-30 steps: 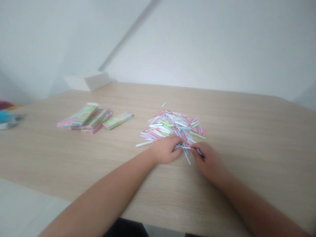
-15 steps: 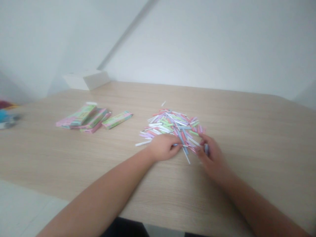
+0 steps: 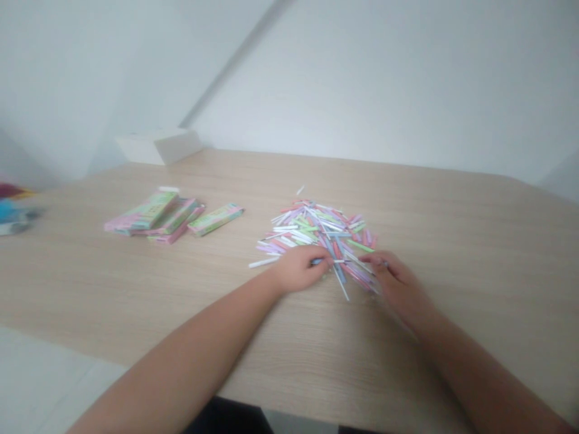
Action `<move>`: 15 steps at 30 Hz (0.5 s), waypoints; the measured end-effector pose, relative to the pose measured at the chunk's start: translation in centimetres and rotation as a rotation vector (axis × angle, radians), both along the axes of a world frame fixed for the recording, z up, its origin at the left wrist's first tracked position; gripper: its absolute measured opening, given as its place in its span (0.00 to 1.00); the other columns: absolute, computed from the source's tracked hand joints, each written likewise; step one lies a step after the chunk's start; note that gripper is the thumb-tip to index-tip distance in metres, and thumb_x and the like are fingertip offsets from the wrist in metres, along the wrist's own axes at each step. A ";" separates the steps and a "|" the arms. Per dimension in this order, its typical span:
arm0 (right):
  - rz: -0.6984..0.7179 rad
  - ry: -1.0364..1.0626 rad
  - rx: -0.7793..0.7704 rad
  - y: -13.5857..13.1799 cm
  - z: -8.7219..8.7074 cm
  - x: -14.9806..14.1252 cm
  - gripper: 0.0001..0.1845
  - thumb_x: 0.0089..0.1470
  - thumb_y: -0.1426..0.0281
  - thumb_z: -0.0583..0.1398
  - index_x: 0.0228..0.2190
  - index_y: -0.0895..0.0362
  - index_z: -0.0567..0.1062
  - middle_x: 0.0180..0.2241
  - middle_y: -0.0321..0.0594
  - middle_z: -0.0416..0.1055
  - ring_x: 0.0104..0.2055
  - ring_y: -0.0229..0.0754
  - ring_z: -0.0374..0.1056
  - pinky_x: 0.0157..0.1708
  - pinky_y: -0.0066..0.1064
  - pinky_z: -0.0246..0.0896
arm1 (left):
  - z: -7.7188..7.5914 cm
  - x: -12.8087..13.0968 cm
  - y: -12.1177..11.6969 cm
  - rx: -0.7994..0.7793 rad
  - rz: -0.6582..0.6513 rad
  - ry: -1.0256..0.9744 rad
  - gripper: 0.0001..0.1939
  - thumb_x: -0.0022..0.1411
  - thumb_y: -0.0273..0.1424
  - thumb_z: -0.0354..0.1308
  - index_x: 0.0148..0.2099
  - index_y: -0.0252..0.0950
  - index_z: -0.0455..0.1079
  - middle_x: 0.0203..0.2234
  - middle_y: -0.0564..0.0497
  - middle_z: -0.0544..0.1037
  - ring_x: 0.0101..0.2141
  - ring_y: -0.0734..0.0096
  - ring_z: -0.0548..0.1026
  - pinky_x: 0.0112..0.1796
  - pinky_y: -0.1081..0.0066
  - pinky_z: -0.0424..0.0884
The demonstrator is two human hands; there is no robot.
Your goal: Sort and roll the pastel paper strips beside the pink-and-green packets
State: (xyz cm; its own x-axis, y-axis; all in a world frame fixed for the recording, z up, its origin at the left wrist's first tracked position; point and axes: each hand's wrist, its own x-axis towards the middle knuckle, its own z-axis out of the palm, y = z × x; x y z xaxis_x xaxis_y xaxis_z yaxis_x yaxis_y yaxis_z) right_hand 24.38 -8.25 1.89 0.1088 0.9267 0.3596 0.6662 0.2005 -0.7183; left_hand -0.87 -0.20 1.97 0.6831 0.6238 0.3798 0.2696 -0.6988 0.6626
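My left hand [image 3: 301, 268] rests at the near edge of a heap of thin pastel sticks [image 3: 312, 226], which look like pens or pencils. Between its thumb and forefinger is a slim white stick with a dark tip [image 3: 341, 261], pointing toward my right hand. My right hand [image 3: 393, 274] is at the heap's near right edge, fingers closed together. A small bit of something shows at those fingers, too blurred to name. Pink, lilac, green, blue and white pieces lie crosswise in the heap, and one white stick [image 3: 342, 286] juts toward me.
Pink and green flat boxes [image 3: 154, 214] are stacked at left, with a single green box [image 3: 217, 219] beside them. A white box [image 3: 176, 146] stands at the back left by the wall. Blurred colourful items [image 3: 15, 217] are at the far left. The wooden table [image 3: 452, 211] carries everything.
My right hand has drawn slightly right, away from the left, and its fingers have closed together. The stick in my left hand has risen slightly.
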 end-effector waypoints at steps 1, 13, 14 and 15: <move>-0.015 -0.008 -0.007 0.0 0.0 0.1 0.25 0.68 0.50 0.52 0.41 0.52 0.82 0.39 0.42 0.80 0.42 0.48 0.74 0.43 0.38 0.69 | -0.1 0.1 0.1 -0.053 -0.013 -0.048 0.16 0.73 0.39 0.51 0.41 0.37 0.76 0.35 0.50 0.79 0.39 0.67 0.75 0.42 0.70 0.69; 0.067 0.360 -0.288 0.8 -0.7 -0.1 0.25 0.61 0.46 0.59 0.37 0.54 0.82 0.38 0.46 0.81 0.33 0.45 0.77 0.32 0.35 0.73 | 0.6 0.9 -0.2 -0.771 -0.084 -0.545 0.20 0.65 0.48 0.58 0.34 0.35 0.66 0.23 0.55 0.64 0.23 0.76 0.60 0.25 0.73 0.55; 0.081 0.362 -0.307 0.8 -0.6 -0.2 0.25 0.61 0.46 0.59 0.37 0.54 0.83 0.38 0.46 0.82 0.33 0.45 0.77 0.32 0.35 0.74 | 1.0 0.9 -0.4 -0.884 -0.135 -0.598 0.19 0.65 0.47 0.57 0.35 0.36 0.65 0.23 0.55 0.63 0.23 0.77 0.59 0.24 0.74 0.54; 0.095 0.344 -0.320 0.8 -0.6 -0.2 0.26 0.61 0.46 0.59 0.37 0.54 0.83 0.38 0.46 0.82 0.33 0.45 0.77 0.33 0.36 0.74 | 1.3 0.9 -0.7 -0.990 -0.201 -0.642 0.18 0.65 0.47 0.57 0.36 0.36 0.64 0.24 0.56 0.62 0.22 0.77 0.57 0.24 0.74 0.53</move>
State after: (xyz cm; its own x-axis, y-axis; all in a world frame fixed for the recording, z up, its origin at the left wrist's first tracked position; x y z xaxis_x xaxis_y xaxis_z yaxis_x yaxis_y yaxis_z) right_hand 24.14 -7.50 1.29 0.0805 0.9967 0.0129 0.3686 -0.0178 -0.9294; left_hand 0.02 -0.87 3.31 0.6633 0.7414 0.1020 -0.3626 0.1992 0.9104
